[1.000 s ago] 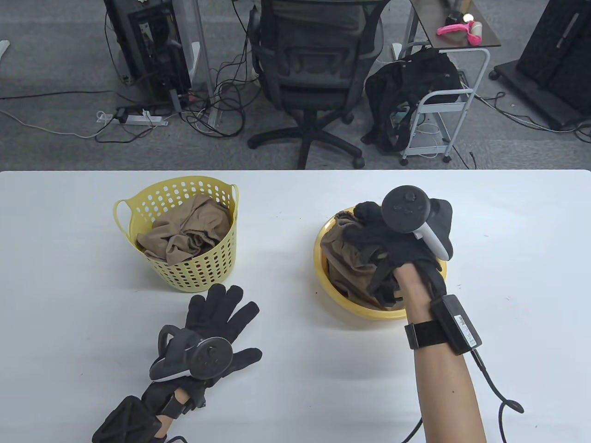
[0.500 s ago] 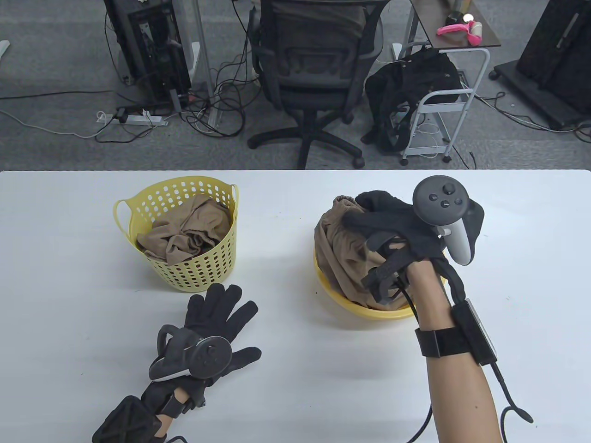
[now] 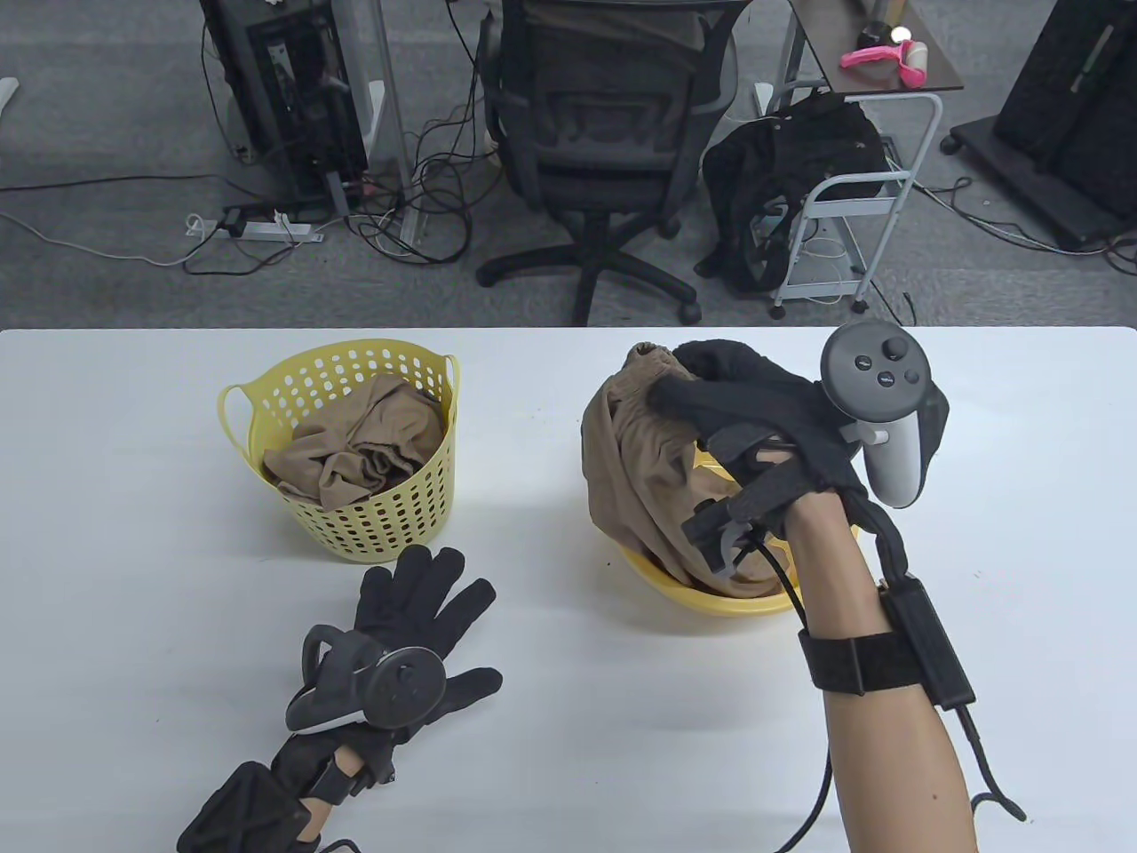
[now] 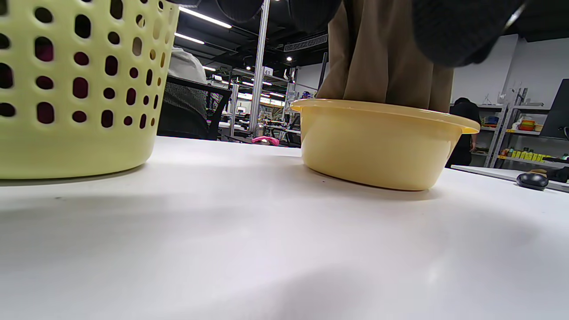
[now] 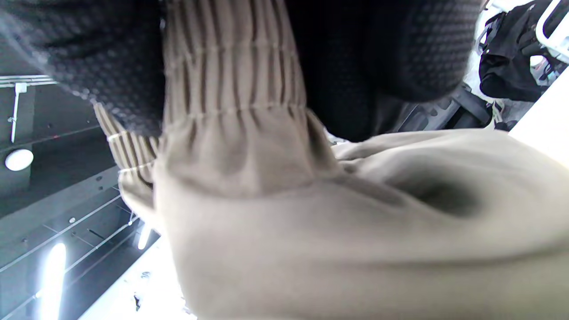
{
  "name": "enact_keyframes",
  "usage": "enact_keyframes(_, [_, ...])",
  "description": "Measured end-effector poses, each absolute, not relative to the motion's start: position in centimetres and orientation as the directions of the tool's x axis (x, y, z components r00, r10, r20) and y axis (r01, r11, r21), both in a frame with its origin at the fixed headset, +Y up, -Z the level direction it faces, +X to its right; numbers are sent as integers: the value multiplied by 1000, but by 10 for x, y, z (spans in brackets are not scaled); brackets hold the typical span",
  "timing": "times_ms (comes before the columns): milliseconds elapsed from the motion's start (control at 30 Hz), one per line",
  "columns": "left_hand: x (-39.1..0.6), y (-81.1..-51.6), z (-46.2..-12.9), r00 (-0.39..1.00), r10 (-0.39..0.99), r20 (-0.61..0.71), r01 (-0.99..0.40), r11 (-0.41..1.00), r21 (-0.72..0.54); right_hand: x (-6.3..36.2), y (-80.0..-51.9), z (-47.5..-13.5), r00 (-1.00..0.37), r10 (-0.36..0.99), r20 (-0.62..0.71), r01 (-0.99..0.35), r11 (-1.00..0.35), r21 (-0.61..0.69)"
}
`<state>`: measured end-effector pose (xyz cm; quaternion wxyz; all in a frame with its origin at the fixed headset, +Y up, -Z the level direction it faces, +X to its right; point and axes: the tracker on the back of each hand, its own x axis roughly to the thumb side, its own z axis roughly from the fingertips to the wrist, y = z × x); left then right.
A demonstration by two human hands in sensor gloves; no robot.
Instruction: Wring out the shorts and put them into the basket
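My right hand (image 3: 711, 391) grips the elastic waistband of tan shorts (image 3: 640, 462) and holds them partly raised above a yellow basin (image 3: 711, 600) at the table's right; their lower part still lies inside it. In the right wrist view the ribbed waistband (image 5: 231, 89) is pinched between gloved fingers (image 5: 89, 53). The left wrist view shows the shorts (image 4: 382, 58) hanging into the basin (image 4: 378, 146). A yellow perforated basket (image 3: 373, 524) at the left holds another tan garment (image 3: 355, 453). My left hand (image 3: 417, 613) lies flat on the table in front of the basket, fingers spread.
The white table (image 3: 551, 711) ends at its far edge just behind basket and basin. Beyond it stand an office chair (image 3: 604, 133), a cart with a black bag (image 3: 799, 187) and cables on the floor. The basket wall (image 4: 66, 89) fills the left wrist view's left side.
My right hand has risen and drawn the tan shorts up and slightly left out of the basin. The left hand has stayed flat on the table.
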<state>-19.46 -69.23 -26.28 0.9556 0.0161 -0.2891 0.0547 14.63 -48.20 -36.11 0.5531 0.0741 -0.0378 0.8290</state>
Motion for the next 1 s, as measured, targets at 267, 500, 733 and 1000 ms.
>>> enact_keyframes(267, [-194, -693, -263, 827, 96, 553, -112, 994, -6, 138, -472, -358, -234, 953, 191, -965, -252, 75])
enact_keyframes(500, [-195, -693, -263, 830, 97, 549, -114, 993, -3, 127, -463, -355, -103, 975, 196, -984, -129, 126])
enact_keyframes(733, [-196, -693, -264, 832, 97, 547, -115, 993, 0, 117, -453, -351, -39, 978, 207, -985, -73, 158])
enact_keyframes(1000, [-196, -692, -264, 833, 97, 545, -115, 993, 0, 108, -438, -345, 23, 975, 222, -983, -18, 181])
